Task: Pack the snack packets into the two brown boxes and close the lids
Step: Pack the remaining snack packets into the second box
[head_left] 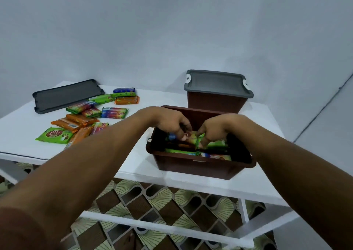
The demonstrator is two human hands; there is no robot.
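**Near zone.** At the front of the white bench (133,165) stands an open rectangular brown plastic box (200,168) with no lid on it. It holds a layer of foil snack packets (215,155), mostly green and lying flat. It is judged part filled. Both hands are down inside it.
- The right hand (216,129) has thumb and fingers curled and appears to pinch the edge of a green foil packet (198,141) on top of the stack.
- The left hand (170,123) has its fingers bent down to the same spot. The fingertips are blurred, so it cannot be told whether it grips or only steadies.

**Middle zone, left.** A loose heap of green, orange and blue snack packets (86,120) lies on the bench, unpacked. There are a dozen or so.

**Far zone.**
- Behind the heap lies a flat dark grey plastic lid (65,96), detached. It is judged to belong to the open box.
- At the rear right stands the second brown plastic box (216,101) with its grey clip lid (217,83) seated.

**Assessment.**
- The rear box is closed. Its contents are not visible.
- The near box is being filled.
- Outstanding: the loose heap is to be packed, then the detached lid fitted.
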